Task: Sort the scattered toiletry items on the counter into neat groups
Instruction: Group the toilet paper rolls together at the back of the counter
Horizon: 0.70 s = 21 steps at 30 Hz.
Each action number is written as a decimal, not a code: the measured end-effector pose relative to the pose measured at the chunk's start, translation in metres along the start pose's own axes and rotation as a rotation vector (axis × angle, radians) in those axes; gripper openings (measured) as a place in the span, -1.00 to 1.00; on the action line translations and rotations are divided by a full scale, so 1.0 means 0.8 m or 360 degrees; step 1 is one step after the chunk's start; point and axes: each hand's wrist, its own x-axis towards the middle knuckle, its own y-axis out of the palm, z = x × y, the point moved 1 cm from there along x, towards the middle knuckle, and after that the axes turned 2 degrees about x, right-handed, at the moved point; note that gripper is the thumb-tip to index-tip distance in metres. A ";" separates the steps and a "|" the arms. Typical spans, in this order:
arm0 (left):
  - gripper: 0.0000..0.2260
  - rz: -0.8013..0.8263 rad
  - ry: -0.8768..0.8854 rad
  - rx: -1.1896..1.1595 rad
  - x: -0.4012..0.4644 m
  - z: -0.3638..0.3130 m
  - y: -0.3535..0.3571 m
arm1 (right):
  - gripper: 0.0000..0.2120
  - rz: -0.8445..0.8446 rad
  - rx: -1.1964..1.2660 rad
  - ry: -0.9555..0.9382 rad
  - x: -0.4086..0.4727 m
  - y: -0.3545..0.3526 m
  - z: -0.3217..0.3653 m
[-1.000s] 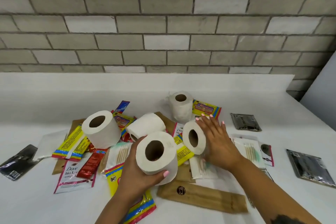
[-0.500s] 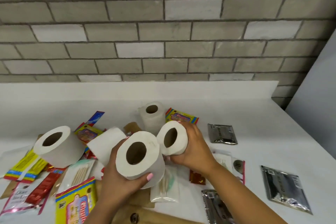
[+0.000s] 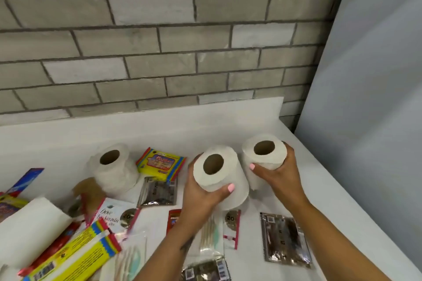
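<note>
Left hand: your left hand (image 3: 203, 198) wraps a white toilet roll (image 3: 219, 175), fingers curled round its side and thumb across the front, the brown core facing you.
Right hand: your right hand (image 3: 277, 173) grips a second roll (image 3: 265, 151) the same way, thumb on the front, fingers behind.
Look of the rolls: both are plain white, slightly ragged at the edges, with cardboard tubes; they sit just beside each other.
Where: both rolls are held over the right end of the white counter (image 3: 308, 189), near the back ledge and the grey side wall.
Third roll: another roll (image 3: 113, 166) stands on the counter to the left, beside a yellow packet (image 3: 161, 163).
Change: half a second ago you held both rolls lower and nearer the heap of sachets; they now sit further right and back, and the pile has slid to the left of the view.
</note>
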 end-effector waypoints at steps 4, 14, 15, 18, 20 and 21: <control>-0.31 0.0034 -0.0087 -0.0136 0.031 0.019 0.067 | -0.15 -0.0167 -0.0036 0.0114 0.025 -0.046 -0.031; -0.27 -0.0059 -0.0268 -0.0047 0.059 0.074 0.115 | -0.21 -0.0215 0.0003 0.0191 0.044 -0.073 -0.073; -0.26 -0.0053 -0.0243 -0.0004 0.061 0.075 0.114 | -0.24 -0.0202 0.0018 0.0183 0.044 -0.070 -0.074; -0.26 -0.0034 -0.0160 0.0078 0.067 0.077 0.109 | -0.27 -0.0100 0.0041 0.0142 0.043 -0.061 -0.075; -0.24 -0.0037 -0.0143 0.0118 0.069 0.074 0.108 | -0.26 -0.0044 0.0054 0.0157 0.043 -0.054 -0.077; -0.22 -0.0052 -0.0151 0.0122 0.070 0.073 0.108 | -0.25 -0.0037 0.0077 0.0177 0.043 -0.051 -0.078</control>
